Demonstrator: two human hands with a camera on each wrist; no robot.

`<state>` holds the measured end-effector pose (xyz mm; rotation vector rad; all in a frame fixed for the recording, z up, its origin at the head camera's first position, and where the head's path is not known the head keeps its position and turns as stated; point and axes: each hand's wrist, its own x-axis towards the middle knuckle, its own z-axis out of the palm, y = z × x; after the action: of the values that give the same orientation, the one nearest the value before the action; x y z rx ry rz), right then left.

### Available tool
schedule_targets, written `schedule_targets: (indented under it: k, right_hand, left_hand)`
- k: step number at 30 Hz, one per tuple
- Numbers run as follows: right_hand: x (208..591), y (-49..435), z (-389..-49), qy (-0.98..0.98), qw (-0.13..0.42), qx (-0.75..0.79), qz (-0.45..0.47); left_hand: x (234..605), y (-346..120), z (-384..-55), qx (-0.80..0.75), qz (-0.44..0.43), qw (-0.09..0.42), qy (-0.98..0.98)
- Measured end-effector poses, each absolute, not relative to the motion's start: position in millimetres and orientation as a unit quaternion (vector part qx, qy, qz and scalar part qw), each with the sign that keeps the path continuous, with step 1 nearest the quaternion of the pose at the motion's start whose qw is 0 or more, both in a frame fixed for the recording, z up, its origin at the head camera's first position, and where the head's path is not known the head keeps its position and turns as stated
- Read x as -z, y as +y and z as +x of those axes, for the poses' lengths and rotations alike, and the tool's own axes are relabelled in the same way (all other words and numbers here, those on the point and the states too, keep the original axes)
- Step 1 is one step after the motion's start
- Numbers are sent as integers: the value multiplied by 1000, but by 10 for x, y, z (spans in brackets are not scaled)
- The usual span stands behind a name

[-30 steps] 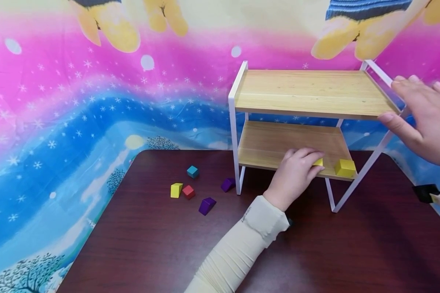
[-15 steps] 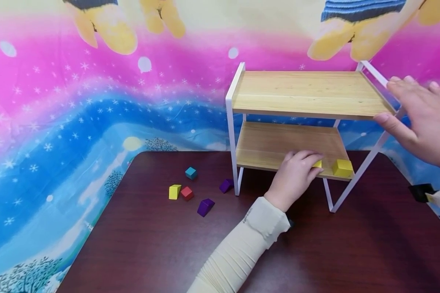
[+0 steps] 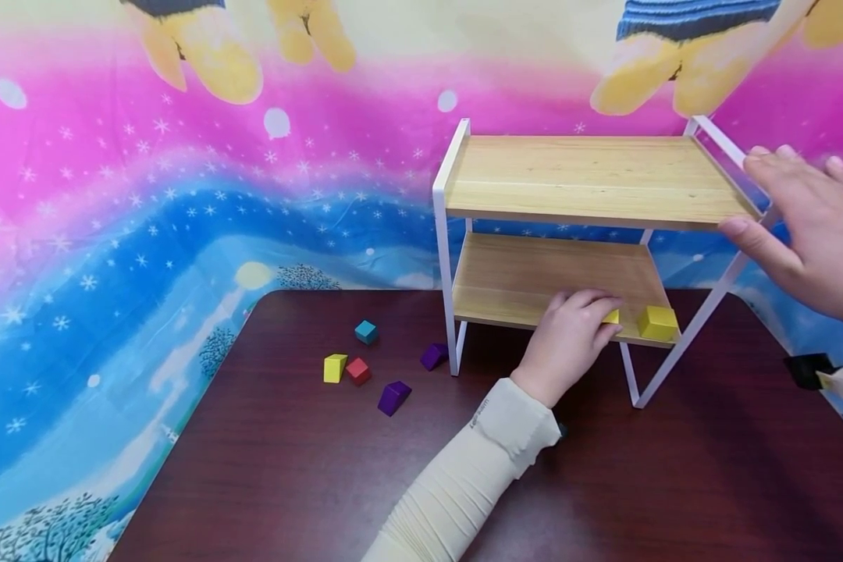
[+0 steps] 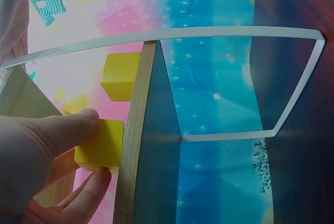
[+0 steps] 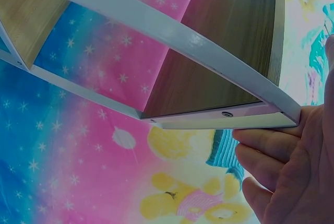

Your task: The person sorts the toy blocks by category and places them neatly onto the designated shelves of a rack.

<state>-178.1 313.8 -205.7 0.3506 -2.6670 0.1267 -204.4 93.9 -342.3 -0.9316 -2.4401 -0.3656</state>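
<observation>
The left hand (image 3: 565, 336), pinching a yellow block (image 4: 104, 143), now sits slightly nearer the second yellow block (image 3: 656, 322) on the lower shelf (image 3: 548, 269); the straight-fingered right hand (image 3: 815, 226) touches the frame (image 3: 444, 257).

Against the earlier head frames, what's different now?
The left hand, pinching a yellow block, has edged slightly right along the lower shelf, toward the other yellow block. Nothing newly grasped or released. Right hand at the white frame and loose blocks unchanged.
</observation>
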Motion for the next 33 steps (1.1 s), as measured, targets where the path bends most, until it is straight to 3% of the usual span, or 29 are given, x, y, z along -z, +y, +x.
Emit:
schedule_targets:
  k: [33]
  right_hand:
    - [2052, 3131, -1773, -968, 213, -48, 124]
  left_hand:
    - [3461, 896, -2029, 181, -324, 254, -893]
